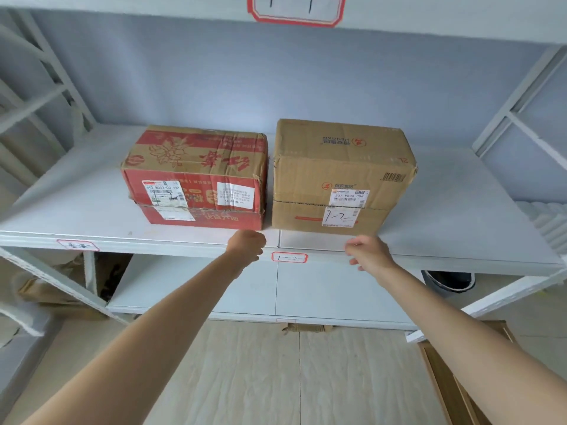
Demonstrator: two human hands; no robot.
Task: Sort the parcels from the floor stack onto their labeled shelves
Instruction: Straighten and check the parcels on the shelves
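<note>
On the white shelf (92, 207) tagged 1-2, a red parcel (196, 176) sits just left of a brown parcel (340, 176). Left hand (247, 245) and right hand (369, 253) hover before them, fingers loosely curled, holding nothing.

Two bare forearms seen, no sleeves worn. Left hand (247, 245) and right hand (369, 253) ungloved. No rings, watch or bands seen on wrists or fingers.
</note>
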